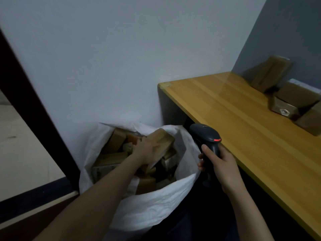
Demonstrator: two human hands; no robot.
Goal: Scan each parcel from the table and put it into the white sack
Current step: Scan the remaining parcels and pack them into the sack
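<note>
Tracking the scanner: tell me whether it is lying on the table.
No, the right hand grips the scanner in the air beside the table edge.

— What is seen at the back?
— A pale wall [104, 66] is spread across the upper middle, and a greyer wall [286, 32] is joined to it at a corner on the right.
— And on the left?
— A dark door frame [34, 105] is seen slanting down the picture. Beyond it a light floor [20, 145] is shown, marked by a faint dark smudge.
— Below that?
— A dark blue band [34, 193] is laid along the floor's near edge, bordered underneath by a thin pale strip [34, 208].
</note>
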